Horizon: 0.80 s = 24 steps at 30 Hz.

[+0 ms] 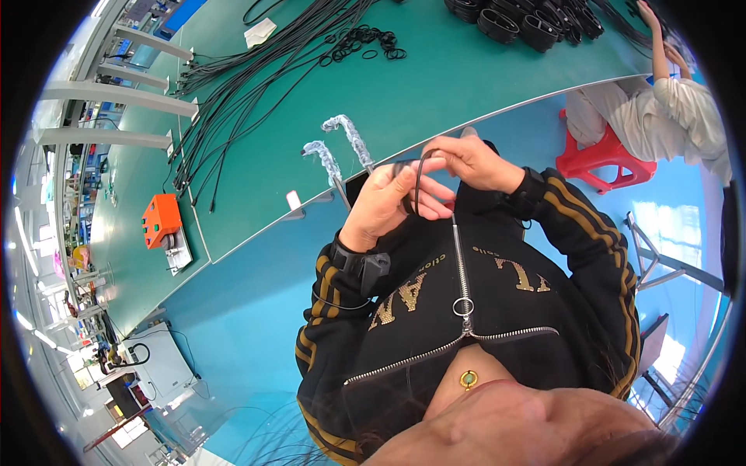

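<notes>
A black cable (418, 186) runs in a loop between my two hands, in front of my chest at the table's near edge. My left hand (382, 198) is half curled round the loop, its palm side partly showing, with the cable lying across its fingers. Thumb and fingers of my right hand (475, 165) are closed on the upper part of the same loop. Just beyond my left hand stand two bent rods, a nearer hook (322, 159) and a farther hook (350, 138), both wrapped in clear plastic. The cable's ends are hidden.
On the green table (287, 147) lie long loose black cables (249, 74), small black rings (364, 40) and coiled cable bundles (517, 23). An orange box (162, 221) with buttons sits at the left. A co-worker (684, 109) sits at far right on a red stool (610, 159).
</notes>
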Each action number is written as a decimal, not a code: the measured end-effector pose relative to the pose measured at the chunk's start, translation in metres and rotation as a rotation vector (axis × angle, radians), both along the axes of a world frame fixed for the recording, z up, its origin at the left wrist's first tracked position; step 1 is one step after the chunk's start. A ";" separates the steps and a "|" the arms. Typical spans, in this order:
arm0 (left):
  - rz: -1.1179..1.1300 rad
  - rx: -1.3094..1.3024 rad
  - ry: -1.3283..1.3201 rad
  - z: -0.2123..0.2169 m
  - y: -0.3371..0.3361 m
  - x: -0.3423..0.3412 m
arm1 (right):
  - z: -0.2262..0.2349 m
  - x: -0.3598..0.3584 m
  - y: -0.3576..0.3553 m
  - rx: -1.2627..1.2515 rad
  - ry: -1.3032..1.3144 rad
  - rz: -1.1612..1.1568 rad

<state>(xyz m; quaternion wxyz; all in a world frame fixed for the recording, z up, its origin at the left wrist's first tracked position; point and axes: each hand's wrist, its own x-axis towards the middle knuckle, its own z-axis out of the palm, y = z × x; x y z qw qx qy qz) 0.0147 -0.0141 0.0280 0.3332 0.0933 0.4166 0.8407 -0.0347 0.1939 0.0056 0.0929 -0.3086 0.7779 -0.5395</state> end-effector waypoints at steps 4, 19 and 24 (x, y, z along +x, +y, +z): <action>-0.060 0.022 -0.014 -0.003 0.010 0.005 | 0.008 -0.009 -0.001 0.063 0.212 -0.030; 0.534 0.070 0.163 -0.008 0.006 -0.019 | 0.012 0.055 0.012 0.462 0.210 0.194; 0.445 -0.096 0.267 -0.022 0.018 -0.014 | 0.064 0.018 0.012 0.472 0.616 0.164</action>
